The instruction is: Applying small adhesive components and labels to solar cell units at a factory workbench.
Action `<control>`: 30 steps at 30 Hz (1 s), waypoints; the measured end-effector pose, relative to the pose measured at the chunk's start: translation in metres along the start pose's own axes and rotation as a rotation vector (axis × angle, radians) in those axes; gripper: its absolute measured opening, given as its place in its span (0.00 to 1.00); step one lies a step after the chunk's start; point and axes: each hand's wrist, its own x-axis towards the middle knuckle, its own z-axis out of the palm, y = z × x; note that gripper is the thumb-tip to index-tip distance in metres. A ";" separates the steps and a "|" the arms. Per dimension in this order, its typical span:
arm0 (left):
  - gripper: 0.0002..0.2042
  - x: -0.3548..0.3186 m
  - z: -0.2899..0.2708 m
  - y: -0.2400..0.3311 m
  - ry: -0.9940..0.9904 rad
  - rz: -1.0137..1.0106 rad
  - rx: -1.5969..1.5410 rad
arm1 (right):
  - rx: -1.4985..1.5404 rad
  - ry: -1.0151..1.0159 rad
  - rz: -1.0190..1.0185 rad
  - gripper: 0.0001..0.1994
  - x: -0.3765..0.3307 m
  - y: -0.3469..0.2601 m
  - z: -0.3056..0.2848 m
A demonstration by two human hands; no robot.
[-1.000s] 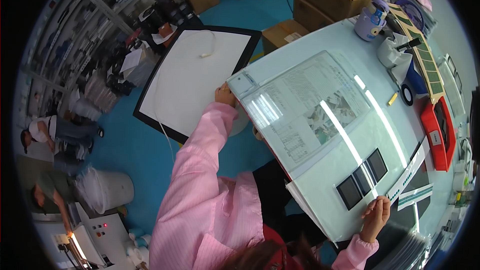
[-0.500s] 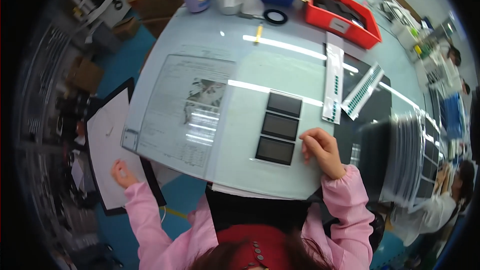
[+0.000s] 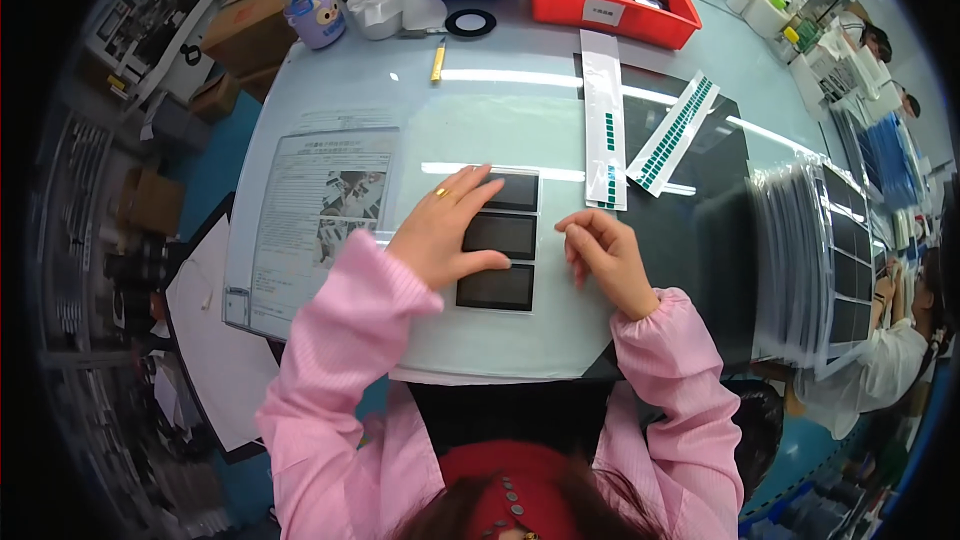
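Observation:
Three dark rectangular panels [image 3: 498, 237] sit in a column in a thin clear tray on the pale work mat [image 3: 560, 340]. My left hand [image 3: 440, 230] rests over the column's left side, fingers spread, with its thumb by the gap between the lower two panels. It wears a ring. Just right of the tray, my right hand [image 3: 608, 258] hovers with thumb and forefinger pinched and the other fingers curled; whatever may be between the tips is too small to make out. Beyond it lie a long white strip with green tabs [image 3: 604, 120] and a shorter slanted one [image 3: 672, 137].
A red bin [image 3: 560, 6] of dark pieces stands at the back. A yellow cutter [image 3: 438, 60] and a black tape ring [image 3: 470, 23] lie left of it. At left is a printed sheet [image 3: 290, 200]; at right, stacked clear trays [image 3: 795, 270] near a seated person [image 3: 860, 380].
My left hand has come from beyond the table's left edge onto the panels, fingers spreading. My right hand stays beside the tray, its fingers still curled. The whole view has shifted.

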 end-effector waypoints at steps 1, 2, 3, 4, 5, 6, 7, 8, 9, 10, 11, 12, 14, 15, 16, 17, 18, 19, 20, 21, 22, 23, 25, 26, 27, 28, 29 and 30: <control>0.42 0.011 0.004 -0.001 -0.065 -0.005 0.063 | 0.004 0.029 -0.027 0.09 0.003 0.000 -0.003; 0.42 0.016 0.006 -0.002 -0.068 -0.004 0.062 | 0.005 0.032 -0.025 0.09 0.004 -0.002 -0.004; 0.46 0.020 0.006 -0.003 -0.119 -0.008 0.178 | 0.021 0.040 -0.014 0.09 0.004 -0.004 -0.004; 0.49 0.025 0.008 -0.006 -0.167 -0.007 0.295 | 0.035 0.053 -0.007 0.09 0.007 -0.006 -0.005; 0.49 0.024 0.010 -0.006 -0.149 -0.011 0.262 | 0.035 0.057 -0.009 0.09 0.008 -0.005 -0.006; 0.49 0.021 0.015 -0.006 -0.148 -0.008 0.263 | 0.002 0.042 -0.011 0.09 0.008 -0.004 -0.006; 0.48 0.017 0.021 -0.004 -0.112 -0.032 0.283 | -0.029 0.025 -0.015 0.09 0.008 -0.003 -0.004; 0.48 0.014 0.026 -0.002 -0.075 -0.058 0.302 | -0.030 0.023 -0.020 0.09 0.008 -0.004 -0.003; 0.47 0.012 0.030 0.002 -0.021 -0.053 0.312 | -0.045 0.039 0.008 0.09 0.008 -0.005 -0.002; 0.47 0.012 0.033 0.004 -0.013 -0.057 0.315 | -0.063 0.052 0.035 0.09 0.009 -0.006 -0.001; 0.48 0.013 0.035 0.006 -0.016 -0.075 0.342 | -0.068 0.045 0.029 0.09 0.009 -0.006 -0.001; 0.48 0.014 0.037 0.006 -0.019 -0.093 0.368 | -0.093 0.058 0.025 0.09 0.009 -0.004 -0.002; 0.47 0.015 0.037 0.006 0.036 -0.079 0.360 | -0.119 0.064 0.019 0.09 0.010 -0.003 -0.001; 0.45 0.016 0.037 0.007 0.060 -0.089 0.345 | -0.123 0.077 0.018 0.09 0.010 -0.004 0.000; 0.44 0.016 0.037 0.007 0.080 -0.101 0.330 | -0.124 0.091 0.021 0.09 0.010 -0.005 0.002; 0.40 0.020 0.036 0.003 0.184 -0.047 0.344 | -0.125 0.086 0.021 0.09 0.010 -0.006 0.004; 0.40 0.023 0.034 0.000 0.185 -0.052 0.345 | -0.147 0.089 0.008 0.09 0.011 -0.007 0.006; 0.38 0.029 0.031 -0.002 0.190 -0.070 0.342 | -0.171 0.094 -0.008 0.09 0.012 -0.009 0.007; 0.37 0.034 0.028 -0.003 0.195 -0.088 0.339 | -0.173 0.091 -0.012 0.09 0.013 -0.009 0.007; 0.36 0.039 0.026 -0.002 0.219 -0.094 0.375 | -0.205 0.090 -0.022 0.09 0.011 -0.009 0.008; 0.36 0.046 0.021 0.001 0.226 -0.092 0.378 | -0.238 0.092 -0.033 0.09 0.011 -0.009 0.007; 0.35 0.053 0.016 0.004 0.125 -0.167 0.386 | -0.241 0.091 -0.040 0.09 0.011 -0.006 0.006; 0.34 0.062 0.006 0.010 0.028 -0.240 0.395 | -0.186 0.077 -0.032 0.09 0.010 -0.001 0.006; 0.33 0.066 0.002 0.013 -0.072 -0.329 0.317 | -0.186 0.077 -0.036 0.09 0.011 -0.003 0.005; 0.31 0.069 0.001 0.015 -0.175 -0.417 0.237 | -0.176 0.070 -0.024 0.09 0.010 -0.004 0.005; 0.31 0.068 0.003 0.016 -0.183 -0.412 0.235 | -0.162 0.069 -0.006 0.09 0.007 -0.004 0.005; 0.30 0.067 0.005 0.016 -0.144 -0.411 0.201 | -0.158 0.070 -0.003 0.09 0.007 -0.004 0.004; 0.28 0.065 0.007 0.015 -0.108 -0.410 0.166 | -0.154 0.079 0.007 0.09 0.007 -0.005 0.003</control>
